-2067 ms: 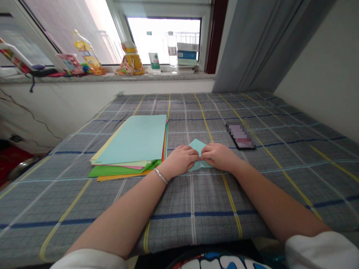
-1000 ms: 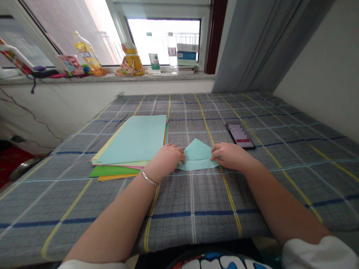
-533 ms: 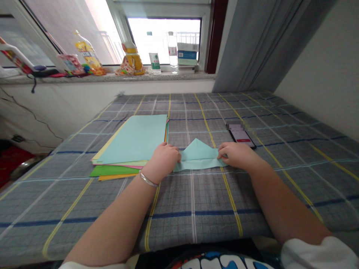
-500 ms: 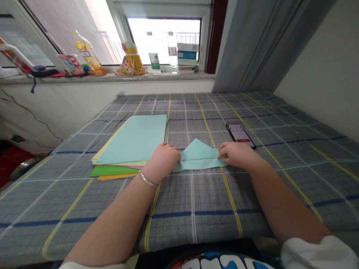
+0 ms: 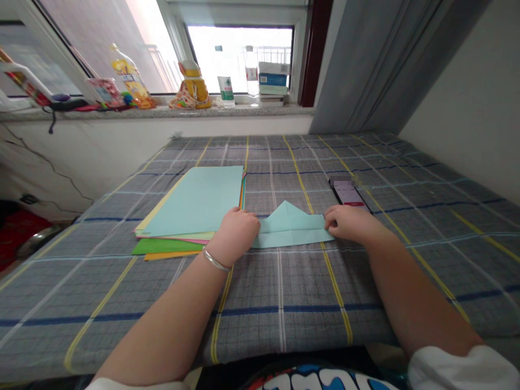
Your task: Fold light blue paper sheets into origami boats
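A folded sheet of light blue paper [image 5: 289, 231] lies in front of me, its peak pointing away and a long strip with a crease along its near side. My left hand [image 5: 239, 227], with a silver bangle at the wrist, is closed on the paper's left end. At the right end, my right hand [image 5: 345, 222] pinches the edge with curled fingers. Just left of my left hand is a stack of coloured paper [image 5: 199, 195], light blue on top, with green, pink, yellow and orange edges showing underneath.
A phone [image 5: 349, 193] with a lit screen lies beyond my right hand. Plaid cloth [image 5: 280, 292] covers the surface. On the windowsill [image 5: 162, 112] stand bottles, a tube [image 5: 226, 91] and stacked boxes [image 5: 273, 81]. A grey curtain [image 5: 365, 65] hangs at the right.
My right hand has slid slightly right along the paper, toward its end. The near strip now looks flatter and straighter. My left hand has stayed nearly in place.
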The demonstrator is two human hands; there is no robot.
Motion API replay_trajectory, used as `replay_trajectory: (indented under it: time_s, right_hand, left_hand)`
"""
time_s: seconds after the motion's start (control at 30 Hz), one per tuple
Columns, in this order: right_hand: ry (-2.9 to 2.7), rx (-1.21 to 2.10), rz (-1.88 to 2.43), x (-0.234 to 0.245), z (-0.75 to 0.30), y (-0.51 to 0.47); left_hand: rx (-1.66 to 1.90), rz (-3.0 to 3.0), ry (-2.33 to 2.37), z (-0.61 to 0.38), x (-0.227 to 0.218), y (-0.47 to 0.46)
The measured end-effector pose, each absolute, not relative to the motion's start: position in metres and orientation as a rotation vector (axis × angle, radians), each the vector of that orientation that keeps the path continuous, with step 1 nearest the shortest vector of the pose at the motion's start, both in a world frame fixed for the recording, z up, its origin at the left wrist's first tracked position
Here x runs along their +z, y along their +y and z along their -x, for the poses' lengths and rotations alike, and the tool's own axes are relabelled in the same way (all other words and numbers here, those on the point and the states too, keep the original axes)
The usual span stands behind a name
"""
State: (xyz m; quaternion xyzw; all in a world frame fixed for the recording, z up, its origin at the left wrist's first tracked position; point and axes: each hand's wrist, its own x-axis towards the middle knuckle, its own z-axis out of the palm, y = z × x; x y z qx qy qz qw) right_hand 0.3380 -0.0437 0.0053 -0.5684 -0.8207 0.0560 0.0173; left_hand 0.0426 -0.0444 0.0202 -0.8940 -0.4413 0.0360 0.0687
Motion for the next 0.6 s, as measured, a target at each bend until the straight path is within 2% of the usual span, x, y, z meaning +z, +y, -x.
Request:
replay_trajectory:
  time_s: [0.2, 0.33, 0.47, 0.6]
  right_hand:
    - [-2.371, 0.109, 1.978, -0.001, -0.327, -0.039]
    - [-2.212, 0.264, 1.918, -0.015, -0.323, -0.031]
    - [-2.004, 0.46, 1.891, -0.028, -0.326, -0.022]
    - [-1.865, 0.641, 1.86, -0.033, -0.327, -0.018]
  left_hand:
    - [0.069, 2.59, -1.366, -0.048, 0.01, -0.039]
    - [-0.125, 2.537, -1.355, -0.059, 0.004, -0.037]
    - [-0.286, 2.714, -1.108, -0.068, -0.009, -0.039]
    - [-0.238, 2.823, -0.966, -0.07, -0.025, -0.039]
